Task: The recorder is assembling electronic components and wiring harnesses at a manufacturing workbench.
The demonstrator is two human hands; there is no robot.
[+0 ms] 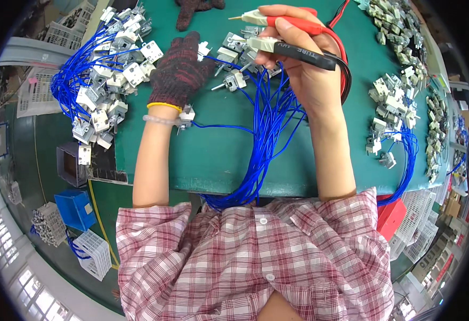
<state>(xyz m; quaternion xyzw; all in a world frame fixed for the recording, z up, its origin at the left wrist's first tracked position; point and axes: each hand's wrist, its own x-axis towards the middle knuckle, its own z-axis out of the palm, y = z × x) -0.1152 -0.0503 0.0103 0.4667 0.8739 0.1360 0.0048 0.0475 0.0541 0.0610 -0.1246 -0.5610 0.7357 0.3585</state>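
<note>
A dark knitted glove with red flecks covers my left hand (181, 67). Its thumb and fingers close round a small white connector (203, 50) with a blue wire. Bare, my right hand (312, 67) grips two test probes together: a red probe (293, 22) with a thin metal tip and a black probe (304, 52) with a pale end. Under the probes lies a group of white-and-metal connectors (234, 45). Their blue wires (261, 128) run in a bundle toward my lap. One connector (187, 115) rests beside my left wrist.
Heaped connectors (133, 75) with blue wires cover the green table's left side. More connectors (392, 101) lie at right, with rows of parts (392, 27) beyond. Another dark glove (194, 8) sits at the far edge. A blue crate (75, 208) stands on the floor at left.
</note>
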